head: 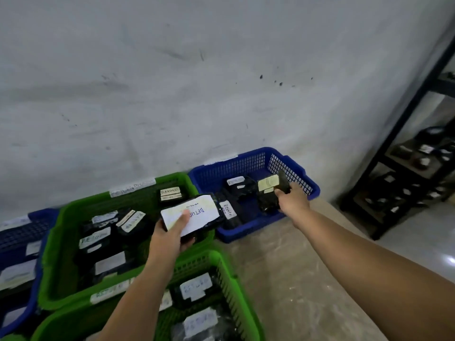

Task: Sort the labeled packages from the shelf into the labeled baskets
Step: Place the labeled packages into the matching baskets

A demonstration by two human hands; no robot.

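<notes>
The blue lattice-walled plastic basket and the green plastic basket are moulded with a slight sheen. The black glossy plastic-wrapped package bears a matt paper label. The grey concrete floor looks smooth and mottled.

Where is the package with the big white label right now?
In the head view it sits centre frame, the package with the big white label held in the left hand above the far green basket, just left of the blue basket.
</notes>
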